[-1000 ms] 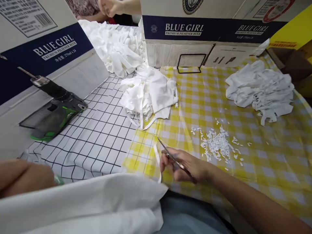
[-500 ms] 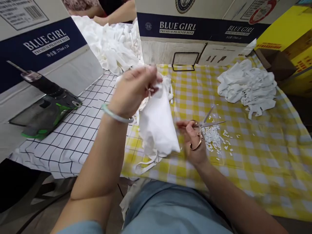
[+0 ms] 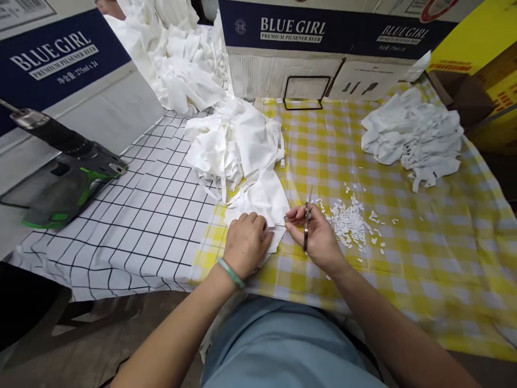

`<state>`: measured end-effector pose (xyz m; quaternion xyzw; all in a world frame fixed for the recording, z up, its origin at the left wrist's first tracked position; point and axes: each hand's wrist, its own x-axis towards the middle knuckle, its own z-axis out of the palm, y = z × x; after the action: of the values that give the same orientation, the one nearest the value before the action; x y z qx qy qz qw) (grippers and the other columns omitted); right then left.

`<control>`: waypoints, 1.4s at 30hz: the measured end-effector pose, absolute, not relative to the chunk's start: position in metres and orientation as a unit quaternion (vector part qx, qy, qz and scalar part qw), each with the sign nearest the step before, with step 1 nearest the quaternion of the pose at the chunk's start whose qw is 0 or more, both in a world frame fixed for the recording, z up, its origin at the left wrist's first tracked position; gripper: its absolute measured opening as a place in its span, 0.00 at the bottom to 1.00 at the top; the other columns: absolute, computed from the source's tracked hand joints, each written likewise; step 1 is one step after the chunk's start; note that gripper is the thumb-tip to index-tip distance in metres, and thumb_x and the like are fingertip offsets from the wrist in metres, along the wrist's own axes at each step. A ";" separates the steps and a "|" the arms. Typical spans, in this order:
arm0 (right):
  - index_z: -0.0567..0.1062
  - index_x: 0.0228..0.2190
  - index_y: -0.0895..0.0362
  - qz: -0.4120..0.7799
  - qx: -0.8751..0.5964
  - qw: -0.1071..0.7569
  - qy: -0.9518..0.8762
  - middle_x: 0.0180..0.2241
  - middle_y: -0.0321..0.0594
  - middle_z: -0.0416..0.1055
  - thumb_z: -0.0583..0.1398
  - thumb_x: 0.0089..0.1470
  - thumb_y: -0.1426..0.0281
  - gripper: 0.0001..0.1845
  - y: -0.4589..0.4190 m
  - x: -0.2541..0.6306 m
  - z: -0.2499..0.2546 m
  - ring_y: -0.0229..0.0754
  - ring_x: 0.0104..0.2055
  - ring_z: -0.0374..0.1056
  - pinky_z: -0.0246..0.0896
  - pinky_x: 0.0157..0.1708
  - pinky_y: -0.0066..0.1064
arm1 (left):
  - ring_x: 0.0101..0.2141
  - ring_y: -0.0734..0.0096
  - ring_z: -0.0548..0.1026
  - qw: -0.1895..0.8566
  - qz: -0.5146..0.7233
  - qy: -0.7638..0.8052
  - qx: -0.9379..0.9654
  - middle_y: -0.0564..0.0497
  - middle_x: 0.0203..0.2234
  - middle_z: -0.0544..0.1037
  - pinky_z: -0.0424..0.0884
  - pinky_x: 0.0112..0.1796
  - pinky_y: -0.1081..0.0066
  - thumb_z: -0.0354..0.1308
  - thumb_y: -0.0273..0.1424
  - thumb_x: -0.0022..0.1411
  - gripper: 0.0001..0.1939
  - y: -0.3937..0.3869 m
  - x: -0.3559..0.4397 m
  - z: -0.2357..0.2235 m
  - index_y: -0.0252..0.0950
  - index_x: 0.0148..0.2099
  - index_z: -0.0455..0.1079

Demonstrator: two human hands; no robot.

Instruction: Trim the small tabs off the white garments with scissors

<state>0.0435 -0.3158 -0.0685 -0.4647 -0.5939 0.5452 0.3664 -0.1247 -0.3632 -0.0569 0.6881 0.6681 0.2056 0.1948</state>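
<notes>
My left hand (image 3: pixel 247 241), with a green bangle at the wrist, has its fingers curled down on a white garment (image 3: pixel 269 195) of thin cloth at the front of the table. In my right hand (image 3: pixel 319 237) are small scissors (image 3: pixel 307 226), blades pointing away from me. The thumb and fingertips of that hand pinch together at the garment's right edge; what lies between them is too small to make out. Beyond my left hand is a heap of white garments (image 3: pixel 234 137) with thin straps. Small white clippings (image 3: pixel 351 220) lie scattered to the right of my right hand.
Another white cloth pile (image 3: pixel 412 132) lies at the right. A power drill (image 3: pixel 68 161) rests at the left against a carton (image 3: pixel 72 59). A second carton (image 3: pixel 283 70) stands at the back behind a black wire stand (image 3: pixel 306 92). More white cloth (image 3: pixel 181 64) fills the gap between the cartons.
My left hand has come down from above the heap onto the garment near the front edge. The scissors have swung from spread, pointing right, to upright, and my right hand is now at the cloth.
</notes>
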 end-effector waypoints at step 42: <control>0.69 0.26 0.55 0.482 -0.234 0.211 -0.818 0.29 0.34 0.68 0.60 0.41 0.80 0.09 -0.271 0.026 -0.024 0.40 0.35 0.65 0.62 0.39 0.32 | 0.28 0.73 0.67 0.556 0.358 0.565 0.493 0.51 0.25 0.71 0.63 0.30 0.73 0.60 0.39 0.61 0.13 -0.381 -0.156 0.006 0.34 0.32 0.72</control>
<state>0.0260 -0.2713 -0.0242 -0.2337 -0.8179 0.4816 0.2112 -0.1557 -0.3805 0.0063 0.4932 0.5651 0.3584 0.5558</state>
